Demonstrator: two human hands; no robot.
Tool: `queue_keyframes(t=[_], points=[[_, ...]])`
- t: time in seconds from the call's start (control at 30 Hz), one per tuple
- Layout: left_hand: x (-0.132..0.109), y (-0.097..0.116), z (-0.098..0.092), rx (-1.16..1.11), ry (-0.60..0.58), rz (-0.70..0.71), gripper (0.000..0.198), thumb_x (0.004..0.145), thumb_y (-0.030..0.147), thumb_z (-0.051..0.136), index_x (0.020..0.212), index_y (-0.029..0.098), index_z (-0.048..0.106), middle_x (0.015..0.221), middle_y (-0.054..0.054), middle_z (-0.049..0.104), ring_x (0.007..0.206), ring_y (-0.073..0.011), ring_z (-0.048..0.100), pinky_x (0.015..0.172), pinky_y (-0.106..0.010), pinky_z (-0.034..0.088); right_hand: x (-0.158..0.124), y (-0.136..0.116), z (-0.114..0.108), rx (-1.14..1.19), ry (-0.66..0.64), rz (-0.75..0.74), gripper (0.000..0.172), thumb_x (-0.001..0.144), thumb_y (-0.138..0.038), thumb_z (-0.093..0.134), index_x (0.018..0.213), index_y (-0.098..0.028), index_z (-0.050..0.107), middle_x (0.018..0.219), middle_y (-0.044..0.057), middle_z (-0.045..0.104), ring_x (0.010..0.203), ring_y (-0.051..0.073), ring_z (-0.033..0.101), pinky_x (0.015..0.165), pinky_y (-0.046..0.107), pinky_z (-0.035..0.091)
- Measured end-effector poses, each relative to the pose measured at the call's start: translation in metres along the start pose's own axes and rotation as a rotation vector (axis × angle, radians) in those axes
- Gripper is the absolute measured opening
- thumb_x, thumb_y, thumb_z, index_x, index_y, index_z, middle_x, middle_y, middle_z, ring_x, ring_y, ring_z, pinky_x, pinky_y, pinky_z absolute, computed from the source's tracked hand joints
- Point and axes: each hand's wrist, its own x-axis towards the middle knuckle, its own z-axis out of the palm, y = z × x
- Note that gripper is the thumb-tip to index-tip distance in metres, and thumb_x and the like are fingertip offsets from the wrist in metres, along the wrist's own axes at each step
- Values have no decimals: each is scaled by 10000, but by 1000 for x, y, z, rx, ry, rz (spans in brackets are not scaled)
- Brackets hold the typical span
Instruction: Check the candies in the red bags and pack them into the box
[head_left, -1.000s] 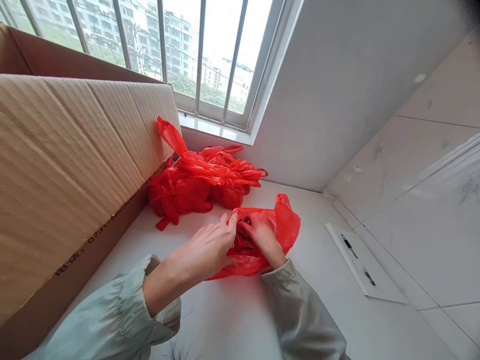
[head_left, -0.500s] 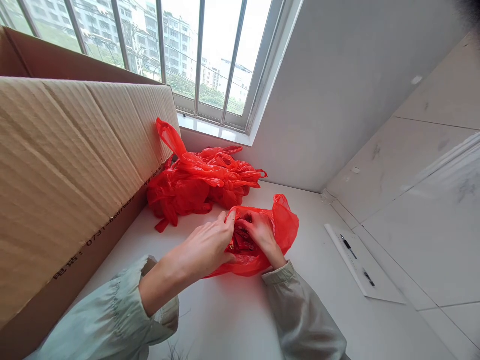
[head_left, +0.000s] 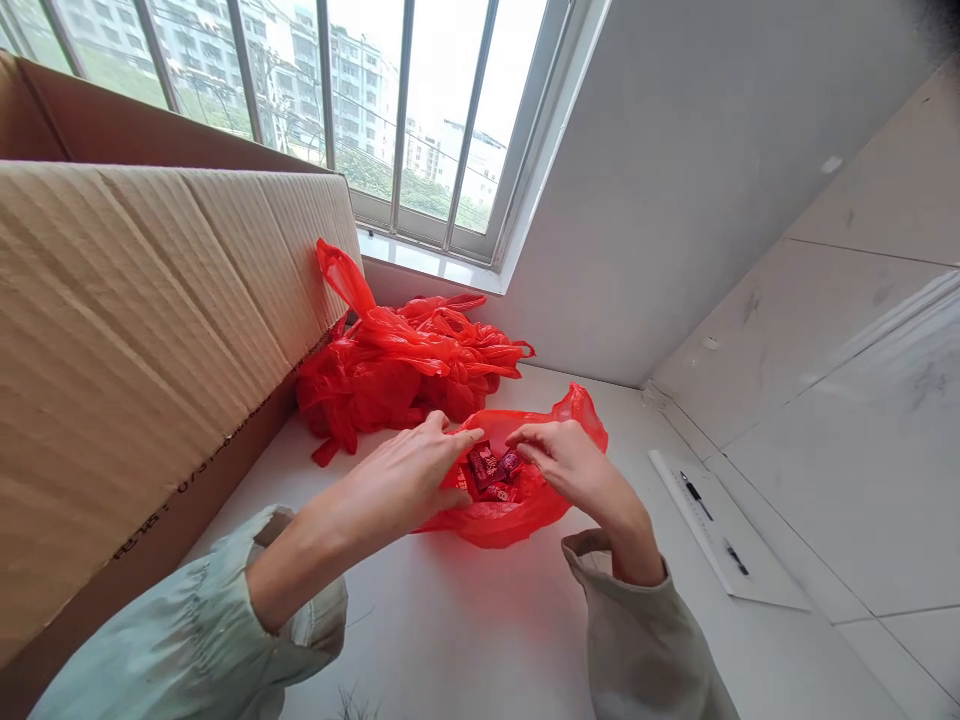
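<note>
Bare left hand [head_left: 401, 472] and right hand [head_left: 577, 462] are flanking one open red plastic bag [head_left: 502, 526], frame centre.
Left fingers [head_left: 468, 438] are lying parted, right fingers [head_left: 534, 434] half-curled, grips unclear; at least three dark-red wrapped packets [head_left: 485, 467] are lying inside, partly hidden.

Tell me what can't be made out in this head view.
In the head view:
Cardboard box: floor hidden behind its near side; left end cut off by the frame edge.
Dark red packets: finer print too small to read.
Open red plastic bag: left rim partly hidden by the left hand.
</note>
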Motion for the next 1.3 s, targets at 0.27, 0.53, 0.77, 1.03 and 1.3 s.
queue_keyframes(t=[0.27, 0.53, 0.77, 1.03, 1.3], points=[[0, -6, -19, -92, 304, -51, 469, 886, 316, 490, 1354, 301, 525, 1101, -49, 499, 852, -194, 609, 791, -321, 508, 7, 15, -23, -250, 432, 218, 533, 756, -321, 699, 1261, -191, 590, 1191, 146, 636, 1046, 325, 583, 827, 415, 472], [-2, 0, -40, -116, 555, 3, 313, 833, 228, 536, 1096, 253, 705, 974, -26, 629, 681, -157, 596, 708, -308, 512, 12, 32, -35, 305, 410, 262, 82, 780, -241, 604, 801, -244, 684, 792, 4, 729, 731, 182, 654, 701, 305, 459], [-5, 7, -50, -966, 928, -84, 187, 767, 301, 744, 930, 268, 660, 659, 41, 606, 495, -103, 543, 401, -183, 416, 2, 41, -64, 1172, 683, 188, 194, 674, -243, 727, 818, -220, 599, 862, 8, 729, 723, 132, 628, 694, 264, 492], [-8, 22, -56, -1032, 994, 175, 297, 737, 191, 769, 968, 267, 598, 1235, 27, 607, 1226, -235, 554, 1063, -361, 474, -7, 7, -68, 1044, 616, 99, 298, 731, -292, 699, 973, -233, 535, 790, -13, 666, 612, 132, 583, 601, 285, 479], [-6, 7, -42, -610, 434, 7, 330, 871, 377, 656, 1176, 272, 586, 1117, -29, 686, 941, -238, 706, 749, -331, 599, -13, 4, -71, 942, 270, 100, 382, 789, -375, 702, 1114, -198, 607, 708, -11, 661, 581, 120, 549, 615, 288, 480]])
